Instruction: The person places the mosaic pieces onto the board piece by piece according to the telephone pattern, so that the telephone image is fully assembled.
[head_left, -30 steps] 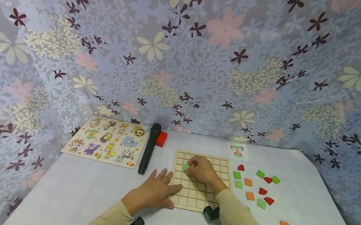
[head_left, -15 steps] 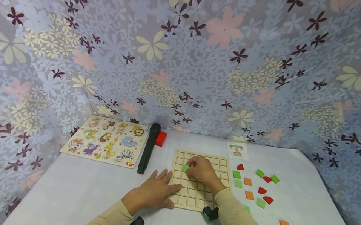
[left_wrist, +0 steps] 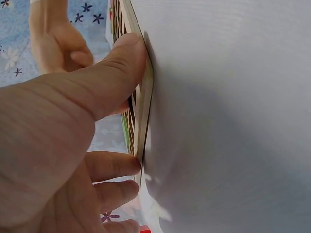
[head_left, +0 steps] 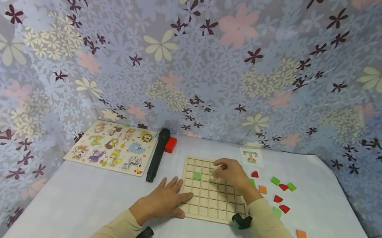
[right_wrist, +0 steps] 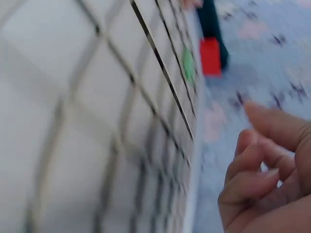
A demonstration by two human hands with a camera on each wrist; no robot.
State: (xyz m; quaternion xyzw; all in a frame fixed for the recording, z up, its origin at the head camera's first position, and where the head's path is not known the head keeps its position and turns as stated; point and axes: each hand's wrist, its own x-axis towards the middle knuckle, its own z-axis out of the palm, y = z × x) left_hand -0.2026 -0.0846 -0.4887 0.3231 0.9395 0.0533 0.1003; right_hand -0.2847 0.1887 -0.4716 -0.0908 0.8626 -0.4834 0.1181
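Observation:
A wooden grid board [head_left: 202, 208] lies on the table in front of the person. One green square tile [head_left: 197, 175] sits in a cell near its upper left. The left hand [head_left: 163, 199] rests at the board's left edge, fingers spread, with fingertips touching the frame, as the left wrist view also shows. Above the board's right part is the right hand [head_left: 235, 176], apart from the green tile. In the right wrist view, the fingers [right_wrist: 250, 187] are loosely bent with nothing between them.
Right of the board lie red quarter-round pieces [head_left: 284, 209], green tiles [head_left: 275, 180] and orange tiles [head_left: 301, 235]. A pattern card [head_left: 252, 157] is behind them. An animal puzzle [head_left: 111, 147], a black microphone [head_left: 158, 155] and a red block [head_left: 170, 145] stand to the left.
The right hand has let go of the green tile, which stays in its cell, and has moved right and upward over the board. The left hand has stayed in place.

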